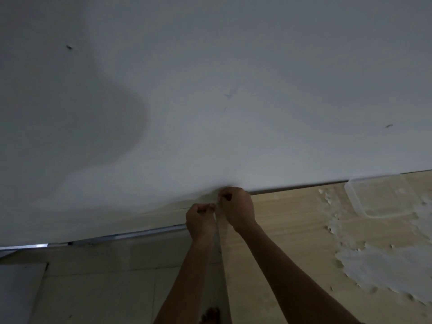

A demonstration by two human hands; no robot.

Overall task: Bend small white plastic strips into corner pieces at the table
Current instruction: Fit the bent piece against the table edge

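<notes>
My left hand (200, 217) and my right hand (237, 205) are both closed into fists side by side above the left corner of the wooden table (280, 225), close to the white wall. Between their fingertips they pinch a small white plastic strip (217, 204), of which only a sliver shows. A large heap of white plastic strips (385, 270) lies on the table at the right, well away from both hands.
A clear plastic container (383, 197) sits at the table's back right against the wall (210, 90). Tiled floor (93, 288) lies to the left of the table's edge, with a metal skirting strip (128, 236) along the wall. Toes (210, 315) show at the bottom.
</notes>
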